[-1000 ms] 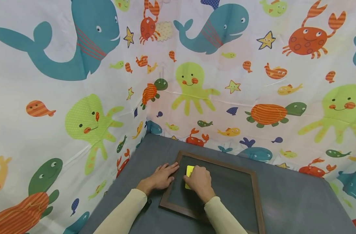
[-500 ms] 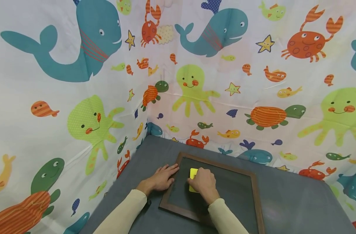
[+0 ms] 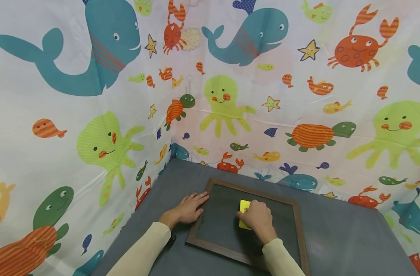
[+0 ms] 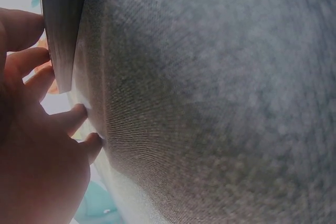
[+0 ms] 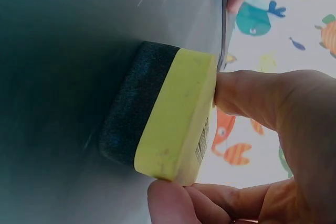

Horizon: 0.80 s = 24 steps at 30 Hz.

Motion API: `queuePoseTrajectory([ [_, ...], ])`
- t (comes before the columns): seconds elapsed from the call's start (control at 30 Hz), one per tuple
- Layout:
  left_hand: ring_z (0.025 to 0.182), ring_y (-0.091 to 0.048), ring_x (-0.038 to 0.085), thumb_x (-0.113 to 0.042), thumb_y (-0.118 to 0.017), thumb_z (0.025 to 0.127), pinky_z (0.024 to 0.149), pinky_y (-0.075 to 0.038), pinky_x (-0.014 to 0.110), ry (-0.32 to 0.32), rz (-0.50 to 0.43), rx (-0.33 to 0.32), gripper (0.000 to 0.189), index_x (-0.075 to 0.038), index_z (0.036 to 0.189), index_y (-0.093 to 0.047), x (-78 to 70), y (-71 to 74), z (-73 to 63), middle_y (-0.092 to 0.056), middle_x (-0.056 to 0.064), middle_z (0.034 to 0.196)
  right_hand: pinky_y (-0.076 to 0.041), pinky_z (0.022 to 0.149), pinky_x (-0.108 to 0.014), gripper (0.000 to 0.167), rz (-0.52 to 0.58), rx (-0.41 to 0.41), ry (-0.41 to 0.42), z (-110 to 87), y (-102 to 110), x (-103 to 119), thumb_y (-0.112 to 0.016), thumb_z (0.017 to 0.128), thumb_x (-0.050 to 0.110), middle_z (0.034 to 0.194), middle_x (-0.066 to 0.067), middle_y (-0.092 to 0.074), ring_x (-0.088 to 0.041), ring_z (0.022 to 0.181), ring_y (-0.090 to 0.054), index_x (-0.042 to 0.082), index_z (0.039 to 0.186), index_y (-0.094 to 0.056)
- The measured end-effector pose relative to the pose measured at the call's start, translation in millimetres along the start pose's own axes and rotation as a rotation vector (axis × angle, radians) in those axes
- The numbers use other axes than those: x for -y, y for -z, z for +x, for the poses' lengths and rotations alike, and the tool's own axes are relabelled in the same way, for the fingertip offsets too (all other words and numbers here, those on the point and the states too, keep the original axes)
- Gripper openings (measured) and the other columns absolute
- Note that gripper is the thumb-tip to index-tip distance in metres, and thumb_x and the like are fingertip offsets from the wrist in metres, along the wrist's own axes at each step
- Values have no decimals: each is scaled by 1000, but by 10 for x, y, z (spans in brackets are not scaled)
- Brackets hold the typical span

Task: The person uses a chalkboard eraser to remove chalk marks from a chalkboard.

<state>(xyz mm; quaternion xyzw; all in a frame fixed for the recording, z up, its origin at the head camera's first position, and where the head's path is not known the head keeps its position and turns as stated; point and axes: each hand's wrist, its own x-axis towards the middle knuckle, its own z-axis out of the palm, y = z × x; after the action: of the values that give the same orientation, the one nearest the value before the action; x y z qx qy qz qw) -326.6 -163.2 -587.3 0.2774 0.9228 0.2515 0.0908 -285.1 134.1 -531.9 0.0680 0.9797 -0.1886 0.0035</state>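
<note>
A chalkboard point(image 3: 223, 226) with a brown wooden frame point(image 3: 249, 188) lies flat on the dark table. My right hand point(image 3: 260, 219) grips a yellow-and-black board eraser point(image 3: 243, 209) on the middle of the board. In the right wrist view the eraser point(image 5: 170, 111) has its black felt side against the board surface, with thumb and fingers pinching the yellow body. My left hand point(image 3: 186, 209) rests at the frame's left side, fingers spread. In the left wrist view, fingers of the left hand point(image 4: 47, 145) touch the frame's edge point(image 4: 62, 40), while others reach the tabletop.
The dark grey table point(image 3: 337, 237) extends around the board. Behind it and along the left hangs a white curtain point(image 3: 192, 126) printed with sea animals, meeting the table's edges.
My right hand has slid the board eraser rightward across the board, from near the left part to the middle. The left hand has stayed at the frame's left side.
</note>
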Motion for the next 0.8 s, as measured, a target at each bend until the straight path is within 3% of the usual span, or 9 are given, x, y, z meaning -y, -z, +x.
queuePoseTrajectory([
  [0.47, 164, -24, 55, -18, -54, 114, 129, -18, 76, -7, -19, -5, 59, -9, 171, -39, -21, 0, -4, -29, 11, 181, -54, 59, -42, 64, -11, -2, -88, -75, 242, -685, -85, 87, 49, 82, -15, -63, -30, 70, -61, -9, 108, -67],
  [0.8, 164, -24, 54, -19, -54, 115, 129, -18, 76, -13, -15, -5, 60, -10, 172, -38, 2, -24, 6, -29, 10, 182, -53, 61, -43, 70, -31, 24, -158, -97, 406, -1065, -85, 87, 51, 82, -17, -63, -32, 72, -61, -13, 108, -66],
])
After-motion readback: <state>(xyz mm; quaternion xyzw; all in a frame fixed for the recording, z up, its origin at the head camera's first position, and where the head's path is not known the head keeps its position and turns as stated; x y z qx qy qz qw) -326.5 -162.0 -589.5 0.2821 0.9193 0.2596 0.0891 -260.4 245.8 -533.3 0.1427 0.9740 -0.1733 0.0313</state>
